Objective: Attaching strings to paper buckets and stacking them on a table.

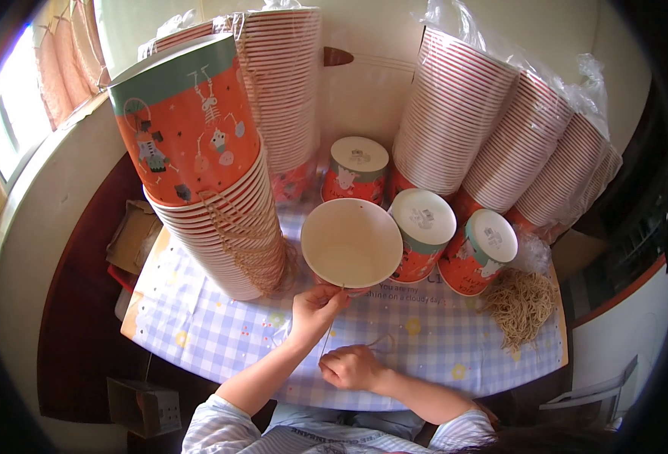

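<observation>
A white-lined paper bucket [353,242] stands mouth up on the table in front of me. At the near side of its rim, the fingers of my left hand [317,312] are pinched together on the edge. A thin cord [325,342] runs from that spot down to my right hand [353,368], which is closed on it just above the table's front part. A loose bit of the cord curls out beyond my right knuckles. Close behind the bucket, orange-and-green paper buckets [422,227] rest upside down. Whether my left fingertips also grip the cord is hidden.
At left leans a tall stack of buckets [224,246] with cord handles hanging down its side. Plastic-wrapped bucket stacks [455,113] line the back. A heap of beige cords [519,306] lies at the right edge of the checked tablecloth [220,333]. A cardboard box [144,408] sits below left.
</observation>
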Motion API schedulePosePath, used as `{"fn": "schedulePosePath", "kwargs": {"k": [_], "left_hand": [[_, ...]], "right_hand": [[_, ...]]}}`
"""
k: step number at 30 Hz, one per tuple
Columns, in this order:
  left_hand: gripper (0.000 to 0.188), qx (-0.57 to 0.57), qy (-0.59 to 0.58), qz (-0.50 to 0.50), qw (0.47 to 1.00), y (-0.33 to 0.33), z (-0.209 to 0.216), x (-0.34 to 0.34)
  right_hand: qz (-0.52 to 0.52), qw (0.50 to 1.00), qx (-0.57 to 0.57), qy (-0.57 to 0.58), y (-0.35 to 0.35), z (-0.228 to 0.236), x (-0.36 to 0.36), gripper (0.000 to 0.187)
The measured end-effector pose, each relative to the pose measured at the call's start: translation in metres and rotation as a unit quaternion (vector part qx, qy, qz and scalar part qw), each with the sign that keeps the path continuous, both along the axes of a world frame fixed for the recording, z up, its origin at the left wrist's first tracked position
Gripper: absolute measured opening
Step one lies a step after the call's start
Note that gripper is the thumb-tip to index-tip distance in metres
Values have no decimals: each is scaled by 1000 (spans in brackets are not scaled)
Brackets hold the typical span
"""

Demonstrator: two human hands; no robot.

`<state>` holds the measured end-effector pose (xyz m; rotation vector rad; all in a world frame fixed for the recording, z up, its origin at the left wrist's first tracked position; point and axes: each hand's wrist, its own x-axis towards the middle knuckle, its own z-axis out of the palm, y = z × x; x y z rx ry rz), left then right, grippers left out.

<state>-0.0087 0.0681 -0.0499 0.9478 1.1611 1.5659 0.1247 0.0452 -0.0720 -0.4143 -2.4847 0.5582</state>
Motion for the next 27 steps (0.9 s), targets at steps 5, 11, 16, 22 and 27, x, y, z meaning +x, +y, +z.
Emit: {"fn": "schedulePosePath", "kwargs": {"k": [5, 11, 16, 22, 27], "left_hand": [[14, 8, -55, 5, 998, 0, 0, 2], [19, -4, -59, -17, 998, 0, -3, -2], [18, -5, -92, -27, 995, 0, -5, -3], [18, -4, -92, -30, 995, 0, -1, -1], [18, -13, -98, -32, 995, 1, 1, -2]], "right_hand": [[-3, 1000, -3, 15, 1, 1, -1, 6], [-8, 1000, -9, 11, 2, -3, 0, 8], [-15, 1000, -11, 1, 2, -2, 0, 10], [24, 999, -16, -32, 2, 2, 2, 15], [37, 999, -25, -25, 2, 1, 2, 16]]}}
